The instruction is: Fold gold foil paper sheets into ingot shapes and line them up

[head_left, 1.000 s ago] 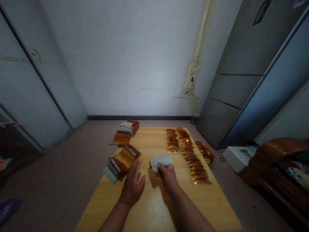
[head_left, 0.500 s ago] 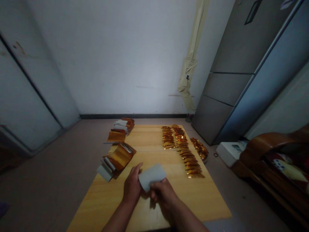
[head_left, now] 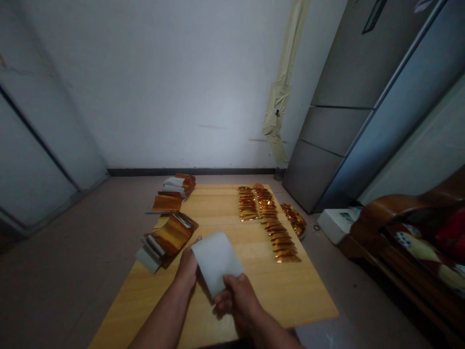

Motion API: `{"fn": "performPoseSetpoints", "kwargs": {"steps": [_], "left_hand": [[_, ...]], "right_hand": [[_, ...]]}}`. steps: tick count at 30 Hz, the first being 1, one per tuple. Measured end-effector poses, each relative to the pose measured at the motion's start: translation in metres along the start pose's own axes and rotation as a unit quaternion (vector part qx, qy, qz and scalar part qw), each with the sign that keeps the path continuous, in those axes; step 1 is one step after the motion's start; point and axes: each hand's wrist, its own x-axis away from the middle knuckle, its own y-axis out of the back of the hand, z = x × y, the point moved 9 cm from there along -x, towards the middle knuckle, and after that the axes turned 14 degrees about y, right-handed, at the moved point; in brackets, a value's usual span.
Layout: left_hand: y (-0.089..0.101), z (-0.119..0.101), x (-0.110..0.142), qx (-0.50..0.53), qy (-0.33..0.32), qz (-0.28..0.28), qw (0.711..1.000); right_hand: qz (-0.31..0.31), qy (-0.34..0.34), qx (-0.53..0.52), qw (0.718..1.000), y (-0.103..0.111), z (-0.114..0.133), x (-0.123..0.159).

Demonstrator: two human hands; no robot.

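Note:
A sheet of paper [head_left: 217,261], pale grey on the side facing me, is held tilted above the near part of the wooden table. My right hand [head_left: 238,295] pinches its lower right edge, thumb on top and fingers curled beneath. Along the left edge lies my left hand [head_left: 188,266], closed on the sheet, its fingers mostly hidden behind it. Just beyond my left hand, a stack of gold-and-grey paper sheets [head_left: 172,234] lies fanned on the table's left side.
More gold sheets [head_left: 167,201] sit at the table's far left. Rows of folded gold paper pieces [head_left: 279,237] line the right side of the wooden table [head_left: 218,208]. A container of gold pieces [head_left: 294,220] stands beyond the right edge, near a fridge [head_left: 327,121] and a white box [head_left: 332,225].
The sheet, bent over before, now shows a larger, flatter grey face. My left hand has shifted left along its edge. The whole view has moved slightly right.

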Motion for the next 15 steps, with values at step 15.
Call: {"fn": "performPoseSetpoints", "kwargs": {"steps": [15], "left_hand": [[-0.018, -0.004, -0.006, -0.121, -0.029, 0.025, 0.992]], "right_hand": [[0.089, -0.043, -0.009, 0.995, -0.013, -0.012, 0.015]]}}
